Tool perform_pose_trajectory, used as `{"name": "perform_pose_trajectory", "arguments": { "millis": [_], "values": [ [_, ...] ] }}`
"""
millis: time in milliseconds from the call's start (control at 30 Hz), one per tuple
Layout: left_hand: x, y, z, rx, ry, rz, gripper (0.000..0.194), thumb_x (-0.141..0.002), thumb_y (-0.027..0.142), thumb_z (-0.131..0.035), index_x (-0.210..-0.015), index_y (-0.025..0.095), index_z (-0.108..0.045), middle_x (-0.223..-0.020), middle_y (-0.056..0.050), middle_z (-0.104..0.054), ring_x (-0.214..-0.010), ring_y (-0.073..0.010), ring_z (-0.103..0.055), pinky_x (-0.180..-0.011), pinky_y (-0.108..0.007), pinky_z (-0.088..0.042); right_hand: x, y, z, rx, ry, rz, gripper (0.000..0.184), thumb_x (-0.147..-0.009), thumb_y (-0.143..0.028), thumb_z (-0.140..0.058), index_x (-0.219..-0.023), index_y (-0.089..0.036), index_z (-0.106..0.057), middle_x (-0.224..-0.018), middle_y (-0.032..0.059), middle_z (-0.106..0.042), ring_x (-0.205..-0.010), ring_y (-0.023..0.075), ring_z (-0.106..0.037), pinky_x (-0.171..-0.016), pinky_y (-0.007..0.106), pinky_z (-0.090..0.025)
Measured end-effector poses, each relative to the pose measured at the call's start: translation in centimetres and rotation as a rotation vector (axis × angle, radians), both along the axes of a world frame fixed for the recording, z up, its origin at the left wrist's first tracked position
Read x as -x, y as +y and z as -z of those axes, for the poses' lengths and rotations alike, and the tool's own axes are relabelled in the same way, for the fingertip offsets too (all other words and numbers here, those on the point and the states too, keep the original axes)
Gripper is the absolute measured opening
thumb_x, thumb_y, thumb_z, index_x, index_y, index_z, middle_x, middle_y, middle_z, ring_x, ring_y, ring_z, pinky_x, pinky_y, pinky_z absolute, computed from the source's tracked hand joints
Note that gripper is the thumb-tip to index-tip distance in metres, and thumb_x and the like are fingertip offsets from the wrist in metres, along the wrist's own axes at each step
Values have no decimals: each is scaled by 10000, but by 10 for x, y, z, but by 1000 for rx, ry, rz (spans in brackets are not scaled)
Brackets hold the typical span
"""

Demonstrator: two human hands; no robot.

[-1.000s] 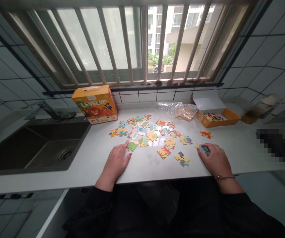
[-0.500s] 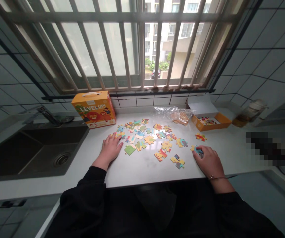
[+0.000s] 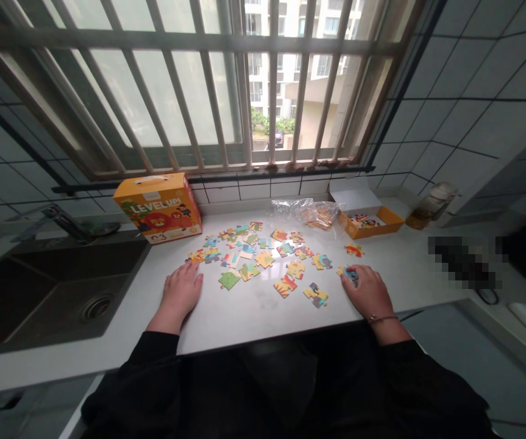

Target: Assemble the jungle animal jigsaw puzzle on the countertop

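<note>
A small blue cardboard jigsaw piece [image 3: 350,275] sits under the curled fingers of the right hand [image 3: 367,294], at the right edge of the scatter, too covered to show its long axis. The left hand [image 3: 180,295] lies flat and empty, well apart, just beside a green jigsaw piece [image 3: 229,280]. Between the hands, multicoloured cardboard jigsaw pieces [image 3: 253,256] spread across the white countertop [image 3: 244,317]; an orange puzzle box [image 3: 157,208] stands beyond.
</note>
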State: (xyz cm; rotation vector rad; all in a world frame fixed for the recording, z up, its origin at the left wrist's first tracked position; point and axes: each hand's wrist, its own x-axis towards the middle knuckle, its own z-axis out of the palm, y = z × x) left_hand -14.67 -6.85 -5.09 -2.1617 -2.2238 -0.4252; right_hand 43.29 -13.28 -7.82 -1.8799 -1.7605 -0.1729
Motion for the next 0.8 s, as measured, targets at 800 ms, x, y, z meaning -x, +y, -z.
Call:
{"name": "perform_pose_trajectory", "arguments": {
  "millis": [800],
  "values": [
    [0,-80,-11,-220,-303,-19,331,-936,487,-706,-1164,248,-713,-1235,-142,-768,-1197,-390,-703,-1127,-579,-557,-4,0,6,-6,-28,-10,302,-1020,-429,-572,-1168,-206,-711,-1231,150,-773,-1128,340,-695,-1048,485,-516]
  ]
}}
